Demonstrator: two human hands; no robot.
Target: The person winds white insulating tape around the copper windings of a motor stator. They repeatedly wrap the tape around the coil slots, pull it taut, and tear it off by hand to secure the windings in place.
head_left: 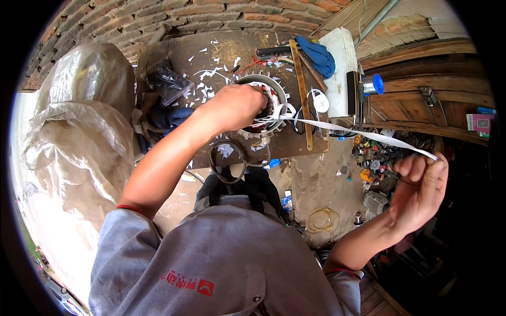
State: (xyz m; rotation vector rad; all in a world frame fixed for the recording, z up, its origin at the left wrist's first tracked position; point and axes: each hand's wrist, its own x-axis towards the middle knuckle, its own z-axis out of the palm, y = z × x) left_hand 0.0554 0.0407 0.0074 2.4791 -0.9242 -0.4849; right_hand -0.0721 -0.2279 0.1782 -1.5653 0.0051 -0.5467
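A round metal motor stator (pixel 282 90) with wire windings sits near the front of the worktable. My left hand (pixel 238 107) is closed over its opening; the fingertips reach inside, so what they grip is hidden. White flat tape (pixel 369 135) loops at the stator's right side and runs taut to the right. Its far end is pinched in my right hand (pixel 424 176), held out past the table's right edge. White strands lie at the stator's front rim, below my left hand.
White paper scraps litter the brown table (pixel 184 50). Right of the stator lie a wooden strip (pixel 301 95), a white tape roll (pixel 320 101) and a blue glove (pixel 317 55). A metal ring (pixel 212 158) is at the front edge. Plastic-covered bulk (pixel 79 137) stands left; motor parts (pixel 375 203) crowd the right floor.
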